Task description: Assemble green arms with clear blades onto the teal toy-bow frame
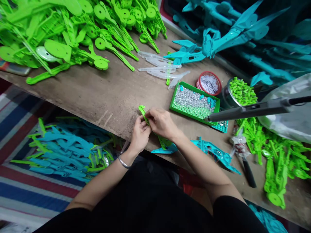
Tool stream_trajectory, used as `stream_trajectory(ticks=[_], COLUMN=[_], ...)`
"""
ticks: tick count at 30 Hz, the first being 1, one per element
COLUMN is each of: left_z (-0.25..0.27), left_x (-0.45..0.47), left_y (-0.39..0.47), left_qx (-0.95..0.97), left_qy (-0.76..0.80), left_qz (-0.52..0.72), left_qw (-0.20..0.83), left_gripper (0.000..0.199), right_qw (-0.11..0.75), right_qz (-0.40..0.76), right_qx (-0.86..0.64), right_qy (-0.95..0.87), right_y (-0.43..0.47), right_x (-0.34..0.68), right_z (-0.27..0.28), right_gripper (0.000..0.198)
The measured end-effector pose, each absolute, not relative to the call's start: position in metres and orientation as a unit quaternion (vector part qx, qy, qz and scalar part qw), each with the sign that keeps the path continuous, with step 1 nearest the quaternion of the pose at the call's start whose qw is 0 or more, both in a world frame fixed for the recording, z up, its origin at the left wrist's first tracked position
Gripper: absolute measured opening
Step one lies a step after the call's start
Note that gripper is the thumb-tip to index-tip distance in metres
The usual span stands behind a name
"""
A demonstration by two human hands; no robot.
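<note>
A slim bright green plastic part [141,110] sticks up between my hands near the table's front edge. My left hand [141,135] is closed around its lower portion, with a metal bangle at the wrist. From the other side my right hand [161,122] has its fingers bent onto the same part; whether they pinch anything small is hidden. Just below the right hand, a blue plastic piece [166,149] lies at the edge beside another green piece, partly covered by the hand. Farther right rests a blue curved frame [213,150].
Right of my hands stand a green tray [190,114] of small metal screws, a red basket [211,73] and a bowl of green pieces [243,90]. An electric screwdriver [252,110] reaches over the tray. Green parts [107,42] pile up at back left; a black-handled tool [248,171] lies right.
</note>
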State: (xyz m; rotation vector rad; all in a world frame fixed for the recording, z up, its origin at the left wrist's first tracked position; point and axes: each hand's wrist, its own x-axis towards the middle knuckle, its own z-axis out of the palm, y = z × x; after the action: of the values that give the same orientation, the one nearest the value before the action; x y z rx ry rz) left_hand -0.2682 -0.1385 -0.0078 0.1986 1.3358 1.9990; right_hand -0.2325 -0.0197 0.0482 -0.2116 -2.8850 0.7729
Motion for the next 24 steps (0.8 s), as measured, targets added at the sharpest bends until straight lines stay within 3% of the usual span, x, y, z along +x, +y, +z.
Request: stream_trajectory(ticks=[11, 24], left_z=[-0.01, -0.01], left_x=[-0.27, -0.27], left_y=[-0.139, -0.142], left_qx=[0.102, 0.09], left_qy=[0.493, 0.533], left_qz=[0.779, 0.769], left_qw=[0.375, 0.341], left_gripper=[0.047, 0.045], right_qw=[0.089, 0.004], right_qz=[0.354, 0.168], right_qx=[-0.141, -0.046], right_qy=[-0.92, -0.985], right_y=[-0.02, -0.045], right_x=[-0.23, -0.213], right_z=[0.049, 0.056], right_gripper=[0.024, 0.024])
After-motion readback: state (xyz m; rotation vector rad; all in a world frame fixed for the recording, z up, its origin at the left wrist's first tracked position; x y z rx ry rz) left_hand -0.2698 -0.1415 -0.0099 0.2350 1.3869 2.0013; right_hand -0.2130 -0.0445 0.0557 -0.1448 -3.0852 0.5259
